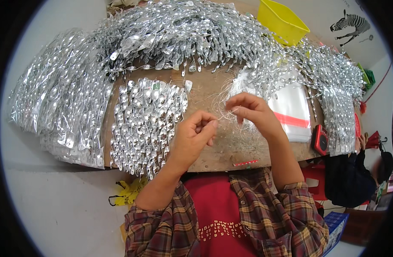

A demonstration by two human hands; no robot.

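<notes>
A: Hand status?
B: Left hand [192, 137] was curled, fingertips pinched on a thin white thread [224, 115]; right hand [250, 112] pinched the same thread at its 9 o'clock; thread ran between them above the wooden board [213, 150].
A: Surroundings?
B: Silver spiral ornaments [145, 120] lay at 9 o'clock of the left hand; yellow bin [282, 21] at 12; red device [320, 139] at 3.

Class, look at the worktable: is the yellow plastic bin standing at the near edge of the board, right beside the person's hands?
No, the yellow bin stands at the far side, behind the silver spiral heaps, away from both hands.
</notes>
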